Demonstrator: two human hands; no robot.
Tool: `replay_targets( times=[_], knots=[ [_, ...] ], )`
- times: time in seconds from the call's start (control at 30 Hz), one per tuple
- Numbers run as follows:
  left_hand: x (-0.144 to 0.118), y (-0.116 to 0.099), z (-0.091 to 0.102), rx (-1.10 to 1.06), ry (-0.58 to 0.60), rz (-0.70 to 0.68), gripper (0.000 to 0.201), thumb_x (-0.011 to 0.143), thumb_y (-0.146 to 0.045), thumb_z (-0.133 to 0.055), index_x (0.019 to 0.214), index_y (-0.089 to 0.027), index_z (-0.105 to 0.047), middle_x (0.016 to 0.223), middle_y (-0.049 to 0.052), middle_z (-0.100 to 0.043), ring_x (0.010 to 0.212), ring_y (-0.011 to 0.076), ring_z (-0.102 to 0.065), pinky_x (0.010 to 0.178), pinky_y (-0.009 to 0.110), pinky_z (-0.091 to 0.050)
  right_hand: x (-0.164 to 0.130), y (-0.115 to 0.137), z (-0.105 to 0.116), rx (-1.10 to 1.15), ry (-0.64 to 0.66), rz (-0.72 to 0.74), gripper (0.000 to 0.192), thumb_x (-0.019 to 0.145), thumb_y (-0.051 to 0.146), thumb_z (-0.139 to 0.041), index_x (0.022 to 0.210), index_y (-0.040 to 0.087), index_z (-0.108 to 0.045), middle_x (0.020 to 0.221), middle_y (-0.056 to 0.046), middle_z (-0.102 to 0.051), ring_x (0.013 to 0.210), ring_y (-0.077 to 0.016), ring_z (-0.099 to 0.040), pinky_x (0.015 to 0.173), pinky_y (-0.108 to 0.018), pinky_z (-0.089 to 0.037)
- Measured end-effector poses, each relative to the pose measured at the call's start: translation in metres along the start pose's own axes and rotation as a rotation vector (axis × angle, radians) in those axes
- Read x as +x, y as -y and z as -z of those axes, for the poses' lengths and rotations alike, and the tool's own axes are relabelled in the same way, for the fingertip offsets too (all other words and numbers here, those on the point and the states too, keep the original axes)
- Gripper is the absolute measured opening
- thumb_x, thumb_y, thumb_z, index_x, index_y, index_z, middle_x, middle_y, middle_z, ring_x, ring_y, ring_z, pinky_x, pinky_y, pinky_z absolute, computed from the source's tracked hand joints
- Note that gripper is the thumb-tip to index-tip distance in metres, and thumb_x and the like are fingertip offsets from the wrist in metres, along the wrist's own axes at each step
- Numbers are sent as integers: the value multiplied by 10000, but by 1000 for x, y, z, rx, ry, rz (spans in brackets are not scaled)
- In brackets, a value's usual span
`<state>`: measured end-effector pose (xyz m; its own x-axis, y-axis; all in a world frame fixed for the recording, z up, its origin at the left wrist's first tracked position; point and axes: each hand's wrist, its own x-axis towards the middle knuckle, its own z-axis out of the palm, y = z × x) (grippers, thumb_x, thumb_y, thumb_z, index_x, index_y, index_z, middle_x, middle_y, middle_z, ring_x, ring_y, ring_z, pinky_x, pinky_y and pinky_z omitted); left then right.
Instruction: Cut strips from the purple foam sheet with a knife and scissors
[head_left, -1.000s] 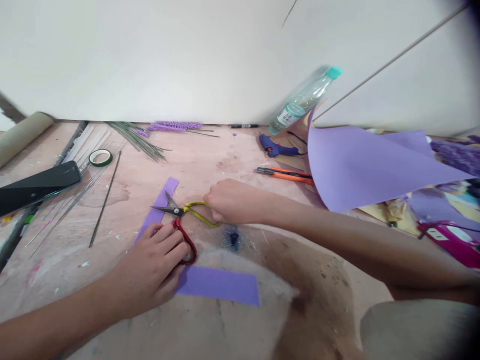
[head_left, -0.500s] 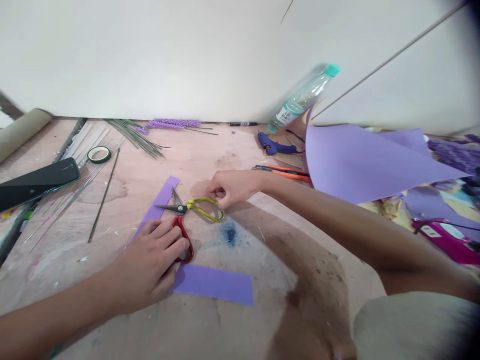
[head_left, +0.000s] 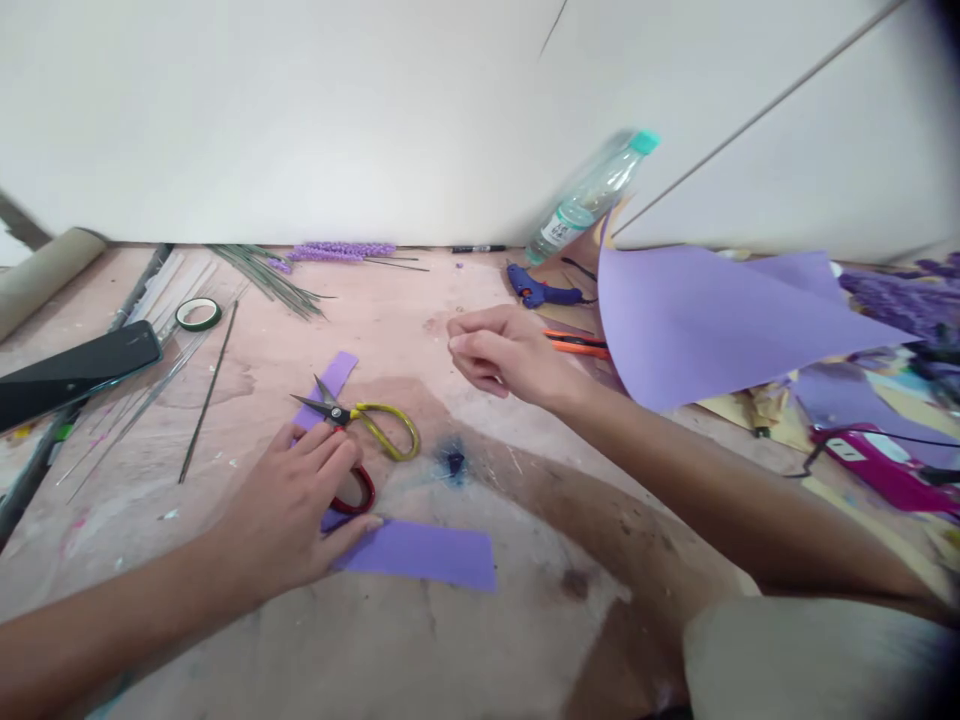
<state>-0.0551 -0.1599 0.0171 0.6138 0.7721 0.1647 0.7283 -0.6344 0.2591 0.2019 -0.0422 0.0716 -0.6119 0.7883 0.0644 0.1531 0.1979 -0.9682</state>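
Note:
The scissors (head_left: 337, 412), with one red and one yellow handle, lie slightly open on the worktop. My left hand (head_left: 304, 500) is closed over their red handle, its fingertips hidden. Under that hand runs a purple strip (head_left: 339, 372), its upper end showing past the blades. Another purple piece (head_left: 431, 552) extends to the right, touched by my left thumb. Whether the two pieces join is hidden. My right hand (head_left: 502, 350) hovers to the right of the scissors, fingers curled in and nothing visible in them.
An orange-handled tool (head_left: 576, 343), a blue glue gun (head_left: 544, 290) and a leaning bottle (head_left: 589, 200) are beyond my right hand. A large purple sheet (head_left: 720, 320) stands at right. Further left are green tape (head_left: 198, 314), thin stems (head_left: 266, 275) and a phone (head_left: 82, 372).
My right hand has let go of the yellow handle and moved up and to the right. The scissors have shifted left with my left hand, and their blades are closer together.

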Motion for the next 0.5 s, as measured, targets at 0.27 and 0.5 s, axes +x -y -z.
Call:
replay_targets(
  times=[0.27,0.5],
  knots=[
    [56,-3,-3,-14,214,-120,125,1005,-243,-536,1025,-149,-616,1103,115,-658,976,293,-647,843,426,-449,-1,21,21,-164,-496,267,274,797,191,-596,536,208,-515,440,30,-513,339,-78,-409,347,-230,-315],
    [48,19,31,-200,141,-164,168,1050,-193,-424,918,-202,-527,918,10,-648,805,177,-623,731,298,-437,-20,8,9,-231,-458,181,156,929,201,-534,1040,166,-638,608,63,-597,428,-73,-487,443,-208,-381]
  ],
)
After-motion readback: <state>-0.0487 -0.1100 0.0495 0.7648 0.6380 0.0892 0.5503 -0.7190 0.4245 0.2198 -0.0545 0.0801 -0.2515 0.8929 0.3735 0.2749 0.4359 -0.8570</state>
